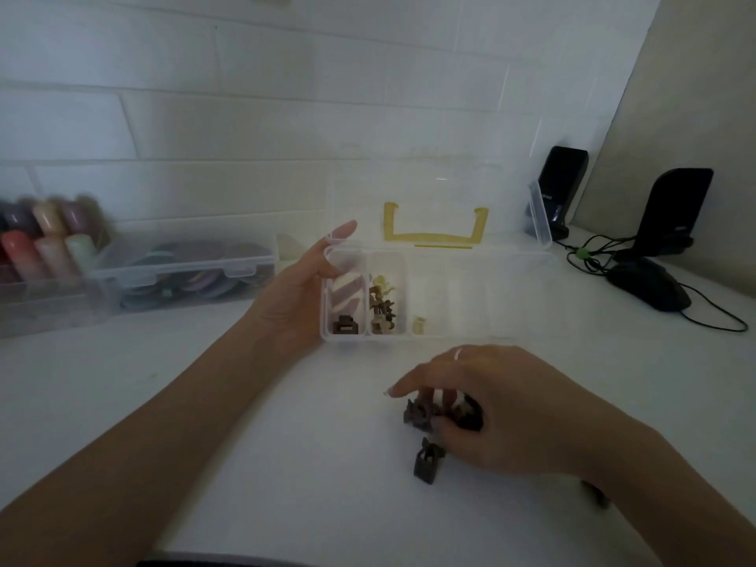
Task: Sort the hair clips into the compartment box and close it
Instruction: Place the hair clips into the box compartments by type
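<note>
Head view: left hand (300,288) grips compartment box (446,337); right hand (503,407) pinches dark clips (421,415).

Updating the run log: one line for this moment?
left hand holds compartment box | lid open | right hand gathering dark clips on table

Clear glossy plastic compartment box (482,261); matt dark clips (427,460).
</note>
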Demonstrator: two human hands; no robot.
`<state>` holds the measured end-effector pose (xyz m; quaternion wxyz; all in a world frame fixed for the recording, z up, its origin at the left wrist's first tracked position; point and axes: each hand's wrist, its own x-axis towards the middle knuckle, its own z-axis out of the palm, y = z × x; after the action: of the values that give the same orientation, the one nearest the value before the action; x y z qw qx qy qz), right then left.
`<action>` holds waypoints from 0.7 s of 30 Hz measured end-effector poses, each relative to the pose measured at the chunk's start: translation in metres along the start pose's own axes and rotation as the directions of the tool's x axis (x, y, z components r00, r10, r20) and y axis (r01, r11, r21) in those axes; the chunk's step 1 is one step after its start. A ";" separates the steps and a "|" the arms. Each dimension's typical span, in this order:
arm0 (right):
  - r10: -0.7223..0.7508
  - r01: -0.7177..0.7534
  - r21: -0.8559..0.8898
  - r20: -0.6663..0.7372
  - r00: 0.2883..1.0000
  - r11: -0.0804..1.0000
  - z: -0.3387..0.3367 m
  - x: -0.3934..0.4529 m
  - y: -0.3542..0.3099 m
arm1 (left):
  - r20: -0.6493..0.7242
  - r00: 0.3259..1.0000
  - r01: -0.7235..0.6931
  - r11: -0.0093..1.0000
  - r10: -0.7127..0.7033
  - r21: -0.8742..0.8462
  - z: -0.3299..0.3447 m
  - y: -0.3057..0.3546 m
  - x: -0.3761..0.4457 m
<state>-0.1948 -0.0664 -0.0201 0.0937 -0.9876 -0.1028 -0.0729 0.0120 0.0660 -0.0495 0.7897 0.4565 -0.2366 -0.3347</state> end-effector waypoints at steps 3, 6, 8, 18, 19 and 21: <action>-0.022 0.022 0.042 -0.016 1.000 0.999 0.009 0.005 -0.002 | -0.007 1.000 -0.001 1.000 0.001 0.000 0.001 0.000 -0.002; -0.058 0.059 0.035 -0.036 0.998 0.998 0.015 0.008 -0.004 | -0.010 1.000 -0.008 1.000 0.008 0.022 0.003 0.000 -0.006; -0.062 0.071 0.097 -0.091 0.994 0.993 0.015 0.009 -0.004 | -0.012 1.000 -0.013 1.000 0.013 0.021 0.005 0.000 -0.007; 0.082 0.118 0.320 -0.550 0.831 0.940 0.016 0.012 0.005 | 0.004 0.999 -0.041 0.998 0.041 0.046 0.004 0.000 -0.006; 0.077 0.116 0.303 -0.557 0.827 0.946 0.017 0.013 0.005 | 0.001 0.999 -0.041 0.998 0.041 0.047 0.004 0.000 -0.006; 0.063 0.109 0.275 -0.548 0.834 0.955 0.019 0.014 0.006 | 0.003 0.999 -0.038 0.999 0.038 0.038 0.004 -0.001 -0.007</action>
<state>-0.1780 -0.0657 -0.0370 0.2644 -0.8981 -0.0931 -0.3388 0.0044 0.0682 -0.0487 0.7867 0.4666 -0.2526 -0.3156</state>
